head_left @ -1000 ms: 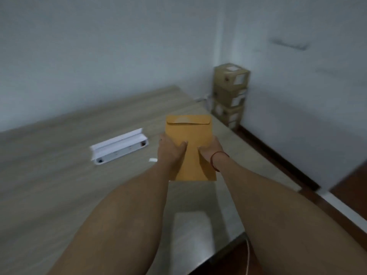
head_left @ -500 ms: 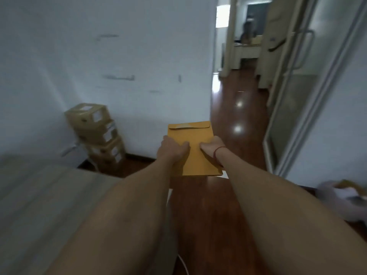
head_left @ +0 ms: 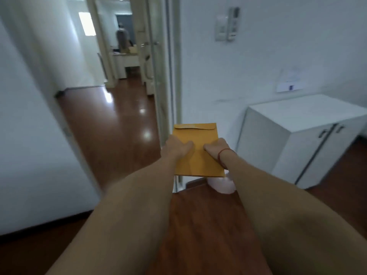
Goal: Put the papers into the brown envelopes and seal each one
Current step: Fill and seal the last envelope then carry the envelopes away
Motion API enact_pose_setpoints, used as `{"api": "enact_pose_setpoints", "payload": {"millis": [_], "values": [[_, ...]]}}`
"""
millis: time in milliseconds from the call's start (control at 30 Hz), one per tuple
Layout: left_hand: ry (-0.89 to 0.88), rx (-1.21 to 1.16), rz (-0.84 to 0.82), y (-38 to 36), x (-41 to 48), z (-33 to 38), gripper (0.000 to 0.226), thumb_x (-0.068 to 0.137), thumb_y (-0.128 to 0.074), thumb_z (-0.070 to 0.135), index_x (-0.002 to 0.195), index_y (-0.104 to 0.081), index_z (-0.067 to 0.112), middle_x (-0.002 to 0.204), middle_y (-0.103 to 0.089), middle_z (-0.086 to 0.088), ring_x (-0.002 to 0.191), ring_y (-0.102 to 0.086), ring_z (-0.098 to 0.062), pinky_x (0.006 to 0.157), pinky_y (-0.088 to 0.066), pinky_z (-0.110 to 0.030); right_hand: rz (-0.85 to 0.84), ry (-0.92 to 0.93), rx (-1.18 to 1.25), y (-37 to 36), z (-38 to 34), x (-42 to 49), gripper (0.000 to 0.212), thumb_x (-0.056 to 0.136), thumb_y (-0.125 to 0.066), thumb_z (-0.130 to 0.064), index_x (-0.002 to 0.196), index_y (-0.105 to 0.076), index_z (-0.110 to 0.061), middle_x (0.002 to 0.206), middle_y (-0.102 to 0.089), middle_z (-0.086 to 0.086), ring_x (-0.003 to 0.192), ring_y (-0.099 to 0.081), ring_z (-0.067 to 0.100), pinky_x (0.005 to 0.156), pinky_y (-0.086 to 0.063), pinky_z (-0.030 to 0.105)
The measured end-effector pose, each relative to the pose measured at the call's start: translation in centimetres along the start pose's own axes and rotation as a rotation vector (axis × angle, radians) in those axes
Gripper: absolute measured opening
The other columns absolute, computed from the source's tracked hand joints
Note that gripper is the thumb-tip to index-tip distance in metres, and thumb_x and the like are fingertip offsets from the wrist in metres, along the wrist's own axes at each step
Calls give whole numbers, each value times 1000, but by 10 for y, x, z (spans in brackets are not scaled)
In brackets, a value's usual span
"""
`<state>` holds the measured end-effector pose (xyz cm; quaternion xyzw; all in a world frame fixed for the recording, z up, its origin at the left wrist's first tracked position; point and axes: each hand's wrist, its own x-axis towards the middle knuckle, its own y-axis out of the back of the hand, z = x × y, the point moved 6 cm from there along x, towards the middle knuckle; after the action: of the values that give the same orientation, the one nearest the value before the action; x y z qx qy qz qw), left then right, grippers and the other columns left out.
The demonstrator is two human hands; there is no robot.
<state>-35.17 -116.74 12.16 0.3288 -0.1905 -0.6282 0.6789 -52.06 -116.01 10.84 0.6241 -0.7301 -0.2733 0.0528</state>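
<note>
We hold one brown envelope (head_left: 195,149) out in front of us at arm's length, in the air above the wooden floor (head_left: 111,124), not resting on any surface. Flap end points away from us; the flap lies folded down along the far edge. Whether it is stuck shut we cannot tell.

Left hand (head_left: 174,148) grips the envelope's left edge, thumb lying across the top face, the other fingers curled underneath and out of sight. Right hand (head_left: 216,148) grips the right edge the same way, thumb on top, remaining fingers hidden below. Both hands are closed on the envelope about midway along its length. A red string band (head_left: 222,155) circles the right wrist.

Surroundings: a white cabinet (head_left: 297,139) with two doors stands to the right, against the wall. A white wall unit (head_left: 228,24) is mounted high on that wall. A pale rounded object (head_left: 222,184) sits on the floor just below the envelope's near edge; blurred, kind unclear. To the left, an open doorway gives onto a corridor, with a blurred figure (head_left: 122,39) standing far off by a desk.
</note>
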Motion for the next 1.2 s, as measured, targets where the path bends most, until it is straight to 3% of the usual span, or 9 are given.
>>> {"api": "enact_pose_setpoints", "payload": {"millis": [100, 233, 467, 567, 667, 833, 1200], "values": [[-69, 11, -85, -73, 27, 75, 91, 83, -58, 53, 146, -18, 2, 146, -39, -14, 129, -45, -34, 98, -42, -41, 128, -45, 55, 83, 33, 38, 63, 86, -60, -29, 137, -30, -9, 125, -50, 12, 116, -52, 33, 93, -45, 42], [-148, 26, -172, -166, 65, 168, 81, 85, -57, 50, 143, -22, 4, 143, -41, -13, 128, -46, -33, 97, -42, -40, 250, -104, 75, 186, 75, 103, 63, 81, -61, -34, 135, -37, -11, 127, -54, 11, 113, -54, 33, 95, -47, 45], [-197, 51, -280, -298, 150, 295, 82, 86, -56, 50, 144, -21, 4, 144, -40, -13, 127, -46, -33, 96, -43, -38, 330, -194, 93, 316, 124, 224, 65, 86, -62, -31, 140, -32, -9, 136, -47, 14, 123, -48, 34, 100, -43, 46], [-220, 37, -306, -346, 187, 357, 87, 86, -55, 51, 148, -15, 5, 148, -36, -13, 130, -44, -33, 99, -42, -39, 392, -206, 141, 379, 133, 276, 62, 87, -62, -29, 139, -32, -10, 134, -48, 13, 121, -49, 34, 97, -45, 44], [-237, 38, -321, -394, 214, 411, 78, 86, -56, 49, 142, -23, 6, 144, -41, -12, 127, -47, -33, 95, -43, -38, 422, -247, 156, 435, 147, 321, 62, 87, -62, -29, 139, -32, -10, 133, -47, 12, 119, -49, 33, 87, -43, 41], [-222, 39, -295, -465, 272, 486, 65, 86, -56, 47, 132, -32, 7, 134, -48, -11, 120, -51, -33, 88, -42, -36, 420, -248, 158, 510, 168, 412, 59, 88, -60, -29, 138, -33, -12, 133, -47, 11, 118, -48, 32, 80, -39, 38], [43, -83, -186, -607, 399, 594, 71, 85, -57, 51, 135, -30, 8, 135, -49, -11, 119, -53, -34, 91, -46, -40, 211, -190, -91, 643, 189, 623, 61, 89, -62, -29, 139, -32, -12, 140, -44, 10, 125, -46, 33, 100, -39, 41]]}}
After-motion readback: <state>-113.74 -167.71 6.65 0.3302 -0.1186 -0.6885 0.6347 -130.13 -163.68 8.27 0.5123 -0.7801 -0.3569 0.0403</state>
